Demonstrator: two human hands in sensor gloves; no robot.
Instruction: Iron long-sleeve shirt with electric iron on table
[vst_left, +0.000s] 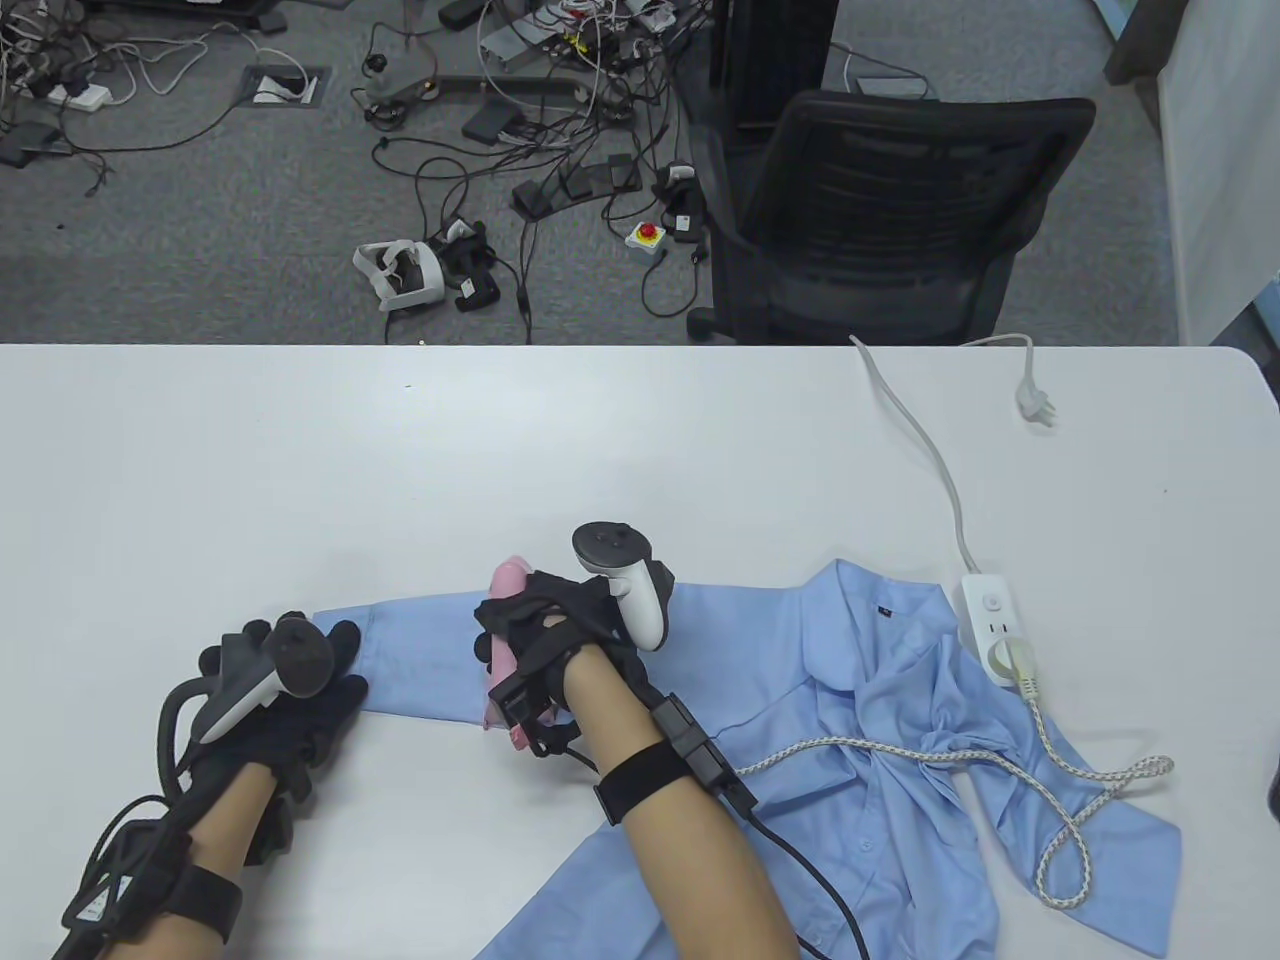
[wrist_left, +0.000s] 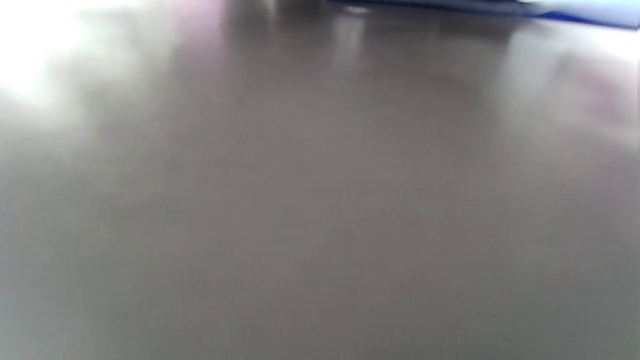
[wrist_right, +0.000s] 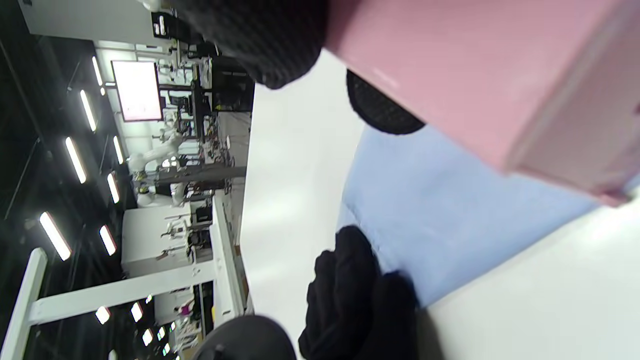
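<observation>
A light blue long-sleeve shirt (vst_left: 850, 720) lies on the white table (vst_left: 500, 450), one sleeve (vst_left: 420, 650) stretched out to the left. My right hand (vst_left: 560, 620) grips the handle of a pink electric iron (vst_left: 505, 650) that stands on that sleeve; the iron shows large in the right wrist view (wrist_right: 475, 85). My left hand (vst_left: 300, 690) rests flat on the cuff end of the sleeve, and it also shows in the right wrist view (wrist_right: 355, 295). The left wrist view shows only blurred table and a strip of blue cloth (wrist_left: 575, 12).
A white power strip (vst_left: 990, 620) lies at the shirt's right, with the iron's braided cord (vst_left: 1070, 800) plugged in and looped over the shirt. Its own white cable (vst_left: 930, 450) runs to the table's far edge. A black office chair (vst_left: 890, 200) stands beyond the table.
</observation>
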